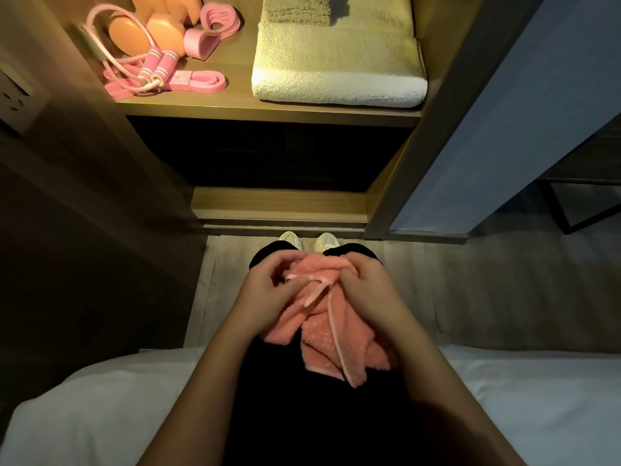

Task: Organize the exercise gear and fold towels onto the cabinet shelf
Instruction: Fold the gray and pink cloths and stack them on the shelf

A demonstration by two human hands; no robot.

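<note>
A crumpled coral-pink towel [331, 341] hangs over my lap. My left hand [268, 290] pinches its pale trimmed edge, and my right hand [368, 290] grips the bunched top. On the lit cabinet shelf [268, 107] a folded white towel [339, 67] lies at the right, with a smaller folded grey towel [297, 8] on top of it. At the shelf's left lie a pink jump rope [148, 70], orange dumbbells [161, 31], pink resistance bands [215, 25] and a flat pink band [198, 83].
I sit on a white bed [84, 408] facing the wooden cabinet. A dark lower compartment [268, 153] opens under the shelf. A blue-grey panel [504, 112] stands at the right and a wall socket [13, 95] at the left. My white shoes [307, 240] rest on the floor.
</note>
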